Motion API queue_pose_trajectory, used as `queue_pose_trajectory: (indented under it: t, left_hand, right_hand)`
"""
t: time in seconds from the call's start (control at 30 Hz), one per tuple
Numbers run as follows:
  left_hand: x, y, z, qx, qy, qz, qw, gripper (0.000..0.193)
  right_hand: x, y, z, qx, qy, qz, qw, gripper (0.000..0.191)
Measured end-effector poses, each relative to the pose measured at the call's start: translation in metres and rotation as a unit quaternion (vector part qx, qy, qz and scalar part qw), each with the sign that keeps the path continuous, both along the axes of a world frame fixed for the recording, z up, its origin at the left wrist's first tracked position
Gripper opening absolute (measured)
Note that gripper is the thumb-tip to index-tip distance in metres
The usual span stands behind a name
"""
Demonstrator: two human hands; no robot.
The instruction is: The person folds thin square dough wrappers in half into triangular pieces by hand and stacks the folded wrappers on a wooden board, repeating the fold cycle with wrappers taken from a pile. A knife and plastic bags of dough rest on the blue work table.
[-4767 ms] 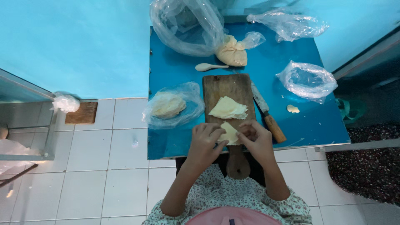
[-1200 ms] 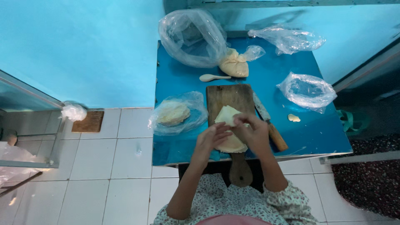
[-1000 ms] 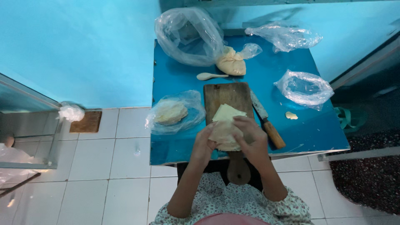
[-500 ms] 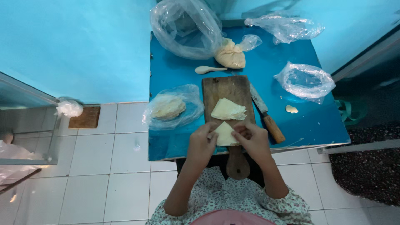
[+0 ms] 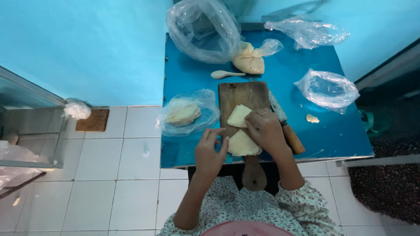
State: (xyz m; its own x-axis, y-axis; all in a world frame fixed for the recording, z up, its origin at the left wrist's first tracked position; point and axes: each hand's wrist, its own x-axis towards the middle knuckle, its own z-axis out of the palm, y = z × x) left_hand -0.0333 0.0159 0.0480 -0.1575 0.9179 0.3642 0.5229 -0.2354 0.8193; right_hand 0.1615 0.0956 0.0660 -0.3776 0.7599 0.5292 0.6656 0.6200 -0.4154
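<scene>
A wooden cutting board [image 5: 239, 94] lies on a small blue table [image 5: 188, 78], its handle hanging over the near edge. Two pale folded dough pieces rest on it: one triangle [image 5: 238, 116] further back and one nearer piece [image 5: 242, 145]. My right hand [image 5: 264, 129] presses down where the two pieces meet, fingers touching the dough. My left hand [image 5: 211, 150] sits at the nearer piece's left edge, fingertips pinching its side.
A knife with a wooden handle [image 5: 286, 129] lies right of the board. A bag with dough [image 5: 183, 112] sits to the left. At the back are a wooden spoon [image 5: 225, 74], a tied bag of filling [image 5: 249, 61] and several clear plastic bags [image 5: 199, 28]. White floor tiles lie to the left.
The nearer dough piece, lifted between both hands a second ago, now lies on the board beside the other. My right hand has moved onto it from above, and the view shifted slightly.
</scene>
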Motion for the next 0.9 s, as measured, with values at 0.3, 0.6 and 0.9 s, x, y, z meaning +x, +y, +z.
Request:
queue_pose_trajectory:
  t: [0.3, 0.6, 0.9]
  left_hand:
    - [0.000, 0.018, -0.030, -0.113, -0.327, -0.148, 0.927, 0.030]
    - [0.010, 0.021, -0.035, -0.156, -0.484, -0.260, 0.821, 0.043]
    - [0.011, 0.002, 0.017, -0.072, -0.209, -0.233, 0.947, 0.059]
  right_hand:
    - [-0.008, -0.006, 0.012, 0.027, 0.068, -0.069, 0.995, 0.011]
    - [-0.003, -0.072, 0.024, -0.044, 0.094, 0.032, 0.994, 0.013]
    - [0.027, -0.065, -0.040, -0.424, 0.346, 0.006, 0.837, 0.018]
